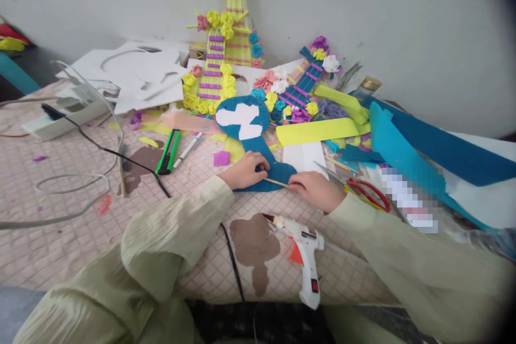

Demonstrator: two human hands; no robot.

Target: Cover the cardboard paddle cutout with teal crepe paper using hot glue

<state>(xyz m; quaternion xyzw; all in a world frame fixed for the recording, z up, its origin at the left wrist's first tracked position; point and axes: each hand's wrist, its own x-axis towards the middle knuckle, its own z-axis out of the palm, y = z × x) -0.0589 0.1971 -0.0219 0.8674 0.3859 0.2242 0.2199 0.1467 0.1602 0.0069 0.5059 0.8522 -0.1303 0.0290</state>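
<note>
A thin wooden stick [276,182] lies across the bottom of a blue paper cut-out [260,149]. The cut-out has a round top with white patches and a wide base. My right hand [317,189] pinches the stick's right end. Curled over the base, my left hand [246,171] has its fingers closed at the stick's left end. In front of both hands rests a white hot glue gun [307,252] with an orange trigger, its nozzle over a brown stain. Scissors [366,193] with red and yellow handles lie right of my right hand.
Paper-flower-decorated instrument models [215,72] stand against the wall. A green utility knife [168,151] and a white pen [187,150] lie to the left, near a power strip [66,113] and loose cables. Yellow strips [318,131] and blue sheets [443,140] are to the right.
</note>
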